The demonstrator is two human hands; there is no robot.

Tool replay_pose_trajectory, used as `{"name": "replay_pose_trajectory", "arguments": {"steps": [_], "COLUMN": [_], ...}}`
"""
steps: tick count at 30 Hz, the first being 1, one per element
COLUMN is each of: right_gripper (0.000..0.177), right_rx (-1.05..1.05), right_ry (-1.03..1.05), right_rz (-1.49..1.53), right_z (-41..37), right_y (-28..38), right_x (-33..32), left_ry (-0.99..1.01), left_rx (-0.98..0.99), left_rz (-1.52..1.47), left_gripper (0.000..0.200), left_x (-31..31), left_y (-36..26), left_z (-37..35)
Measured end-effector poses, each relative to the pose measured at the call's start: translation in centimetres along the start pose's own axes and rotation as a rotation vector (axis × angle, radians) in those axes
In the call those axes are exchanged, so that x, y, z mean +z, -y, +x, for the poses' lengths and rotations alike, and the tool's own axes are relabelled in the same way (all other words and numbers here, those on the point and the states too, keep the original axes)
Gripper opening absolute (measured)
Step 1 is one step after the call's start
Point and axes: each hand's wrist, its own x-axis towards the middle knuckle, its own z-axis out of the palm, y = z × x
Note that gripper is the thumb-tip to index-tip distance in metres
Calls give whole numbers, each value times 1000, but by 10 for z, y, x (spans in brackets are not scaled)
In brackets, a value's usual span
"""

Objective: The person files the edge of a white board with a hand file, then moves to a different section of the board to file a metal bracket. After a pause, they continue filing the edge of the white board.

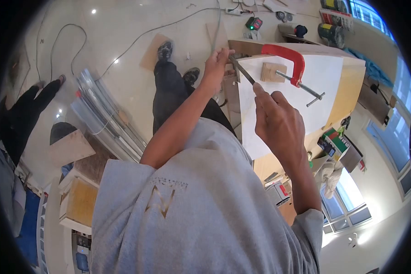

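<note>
My right hand [281, 121] is wrapped round the handle end of a long dark metal file [244, 72], its index finger stretched along the tool. The fingers of my left hand [217, 64] are closed at the file's far tip. The file lies across the edge of a white-topped board [297, 100]. A red G-clamp [290, 54] grips the board's far edge, its screw running over a small wooden block [273, 72] on the white surface. What lies under the file is partly hidden by my hands.
Long wrapped metal profiles [102, 114] lie on the floor at left. A grey cable [150, 32] crosses the shiny floor. A charger with a green light [254, 23] sits beyond the board. Another person's dark-trousered legs [25, 109] are at far left. Boxes [335, 142] stand at right.
</note>
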Motion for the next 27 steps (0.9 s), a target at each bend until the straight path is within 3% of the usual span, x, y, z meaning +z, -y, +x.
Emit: {"name": "replay_pose_trajectory", "arguments": {"steps": [1, 4, 10, 12, 15, 20, 23, 27], "right_gripper": [40, 44, 41, 31, 30, 30, 30, 33], "right_rx": [-12, -36, -4, -12, 1, -21, -9, -92], "right_ry": [15, 51, -31, -106, -65, -120, -33, -137], "right_rz": [-11, -58, -5, -21, -24, 24, -34, -20], "right_z": [-1, 0, -6, -4, 2, -5, -4, -8], "right_y": [-6, -23, -12, -19, -14, -12, -20, -10], "right_x": [9, 46, 6, 24, 22, 5, 29, 3], "left_ry": [0, -25, -49, -56, -80, -98, -80, -49], "left_rx": [25, -146, 87, 27, -19, 143, 4, 100], "left_rz": [-2, 98, -51, 31, 62, 10, 143, 51], "left_gripper": [45, 44, 41, 42, 43, 44, 44, 45], "left_x": [3, -20, 16, 1, -2, 13, -9, 0], "left_y": [-5, 27, -12, 2, 10, -8, 11, 3], "left_z": [2, 13, -3, 7, 1, 0, 3, -3]}}
